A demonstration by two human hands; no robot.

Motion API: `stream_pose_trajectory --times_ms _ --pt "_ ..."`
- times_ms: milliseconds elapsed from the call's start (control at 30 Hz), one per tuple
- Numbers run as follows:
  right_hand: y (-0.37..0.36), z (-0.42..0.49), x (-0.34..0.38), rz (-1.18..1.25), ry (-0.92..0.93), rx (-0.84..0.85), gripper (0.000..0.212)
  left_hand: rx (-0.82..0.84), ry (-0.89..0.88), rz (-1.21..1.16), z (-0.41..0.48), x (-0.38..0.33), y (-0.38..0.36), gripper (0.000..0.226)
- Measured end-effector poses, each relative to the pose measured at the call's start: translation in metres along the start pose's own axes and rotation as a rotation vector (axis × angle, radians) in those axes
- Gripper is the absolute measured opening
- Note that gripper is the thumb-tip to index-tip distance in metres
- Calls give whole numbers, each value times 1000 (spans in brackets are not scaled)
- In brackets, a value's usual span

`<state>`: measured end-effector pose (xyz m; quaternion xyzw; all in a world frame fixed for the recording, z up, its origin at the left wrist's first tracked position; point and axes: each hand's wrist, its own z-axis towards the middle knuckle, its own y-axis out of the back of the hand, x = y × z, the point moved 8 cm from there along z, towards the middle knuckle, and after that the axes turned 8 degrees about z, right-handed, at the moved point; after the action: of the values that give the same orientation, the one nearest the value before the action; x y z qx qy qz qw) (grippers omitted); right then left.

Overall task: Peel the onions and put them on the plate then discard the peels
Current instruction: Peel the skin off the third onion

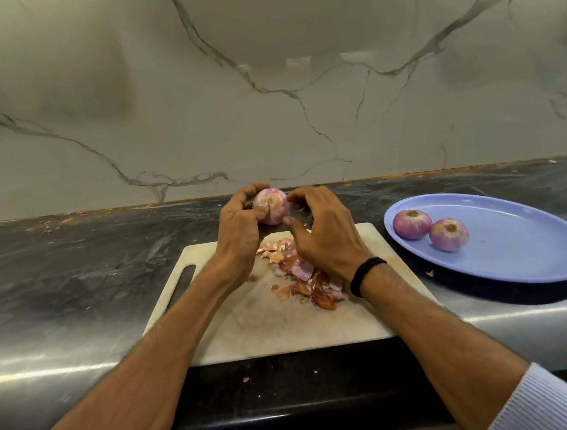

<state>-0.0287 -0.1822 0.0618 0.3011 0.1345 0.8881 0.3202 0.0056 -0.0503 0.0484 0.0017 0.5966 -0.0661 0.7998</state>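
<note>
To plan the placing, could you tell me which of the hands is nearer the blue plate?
Right: the right hand is left of the blue plate; the left hand, gripping the onion, is farther left.

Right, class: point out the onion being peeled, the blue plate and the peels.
onion [272,209], head view, front face.
blue plate [520,258], head view, bare floor.
peels [308,282], head view, pile's middle.

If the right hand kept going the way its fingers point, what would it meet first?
The onion held in the left hand. The right hand points its curled fingers left and away at it, and its fingertips seem to touch the onion's side, though depth is hard to judge from one view.
</note>
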Motion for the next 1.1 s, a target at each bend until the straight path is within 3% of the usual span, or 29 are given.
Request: stream_pose_trajectory --times_ms 300,600,1100 --pt "5 0 5 47 64 -33 36 55 39 -47 0 7 -2 35" --pt "2 -1 0 6 46 -5 45 84 -41 -2 -2 0 -4 35" --pt "4 -2 7 1 152 46 43 121 -89 99 -3 0 -4 32"
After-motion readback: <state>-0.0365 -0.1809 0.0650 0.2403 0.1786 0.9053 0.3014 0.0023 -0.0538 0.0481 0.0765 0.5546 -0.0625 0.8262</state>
